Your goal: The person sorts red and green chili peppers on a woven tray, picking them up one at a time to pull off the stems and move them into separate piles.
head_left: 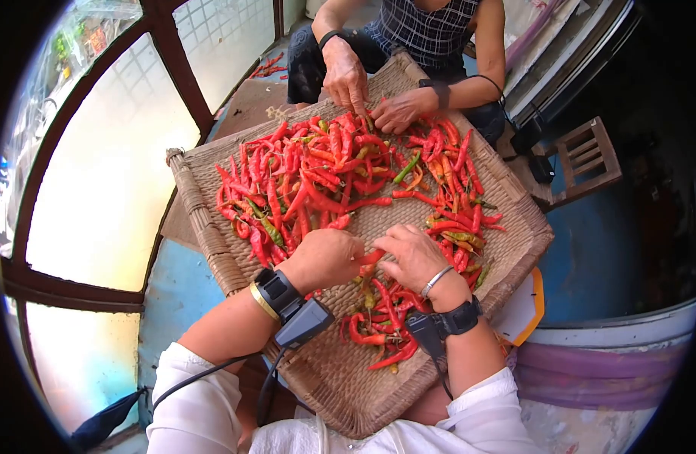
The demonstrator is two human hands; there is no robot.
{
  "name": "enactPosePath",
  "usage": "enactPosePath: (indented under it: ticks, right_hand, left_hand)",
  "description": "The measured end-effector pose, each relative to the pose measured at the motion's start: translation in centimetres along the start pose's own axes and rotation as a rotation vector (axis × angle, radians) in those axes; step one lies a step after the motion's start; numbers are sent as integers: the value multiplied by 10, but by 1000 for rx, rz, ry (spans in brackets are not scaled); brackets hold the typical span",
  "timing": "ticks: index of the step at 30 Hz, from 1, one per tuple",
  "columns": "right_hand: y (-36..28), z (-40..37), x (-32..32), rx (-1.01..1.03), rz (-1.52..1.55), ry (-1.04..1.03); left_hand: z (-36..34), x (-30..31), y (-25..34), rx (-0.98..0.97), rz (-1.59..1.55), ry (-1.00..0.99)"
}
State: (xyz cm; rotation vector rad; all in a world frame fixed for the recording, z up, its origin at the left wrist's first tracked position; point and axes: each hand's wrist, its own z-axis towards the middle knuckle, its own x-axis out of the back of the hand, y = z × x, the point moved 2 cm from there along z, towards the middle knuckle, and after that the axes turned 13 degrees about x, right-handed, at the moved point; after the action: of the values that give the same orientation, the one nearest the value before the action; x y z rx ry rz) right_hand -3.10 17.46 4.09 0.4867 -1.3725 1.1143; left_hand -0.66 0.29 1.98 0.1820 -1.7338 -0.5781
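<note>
A red chili pepper (370,258) spans the gap between my two hands over the woven tray (315,386). My left hand (323,259) is closed around one end of it, the fingers mostly hidden behind the back of the hand. At the pepper's other end, the fingers of my right hand (414,257) pinch it. Beyond my hands lies a large heap of red chili peppers (298,178), with a few green and orange ones mixed in. Closer to me, below my right hand, is a smaller pile of chili peppers (388,321).
Across the tray, another person's hands (346,79) work at the heap's far edge. A wooden chair (590,161) stands at the right, and framed windows (109,174) line the left. Cables hang from the devices on my wrists. A yellow-edged white container (523,310) sits beside the tray.
</note>
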Motion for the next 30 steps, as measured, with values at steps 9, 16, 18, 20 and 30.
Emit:
enactPosePath:
  ticks: [9, 16, 18, 20, 30]
  right_hand:
    - [8, -3, -20, 42, 193, -226]
    - [8, -3, -14, -28, -19, -133]
    - [6, -4, -29, 34, 1, -223]
    - [4, -5, -47, 25, -56, -245]
    - [18, 3, -15, 48, -217, 36]
  left_hand:
    - [4, -7, -1, -179, -231, 8]
    - [5, -14, -15, -24, 15, -31]
    - [2, -18, -11, -94, 34, -83]
    - [0, -24, -4, -55, 56, -156]
    - [-1, -29, -10, -62, 180, -178]
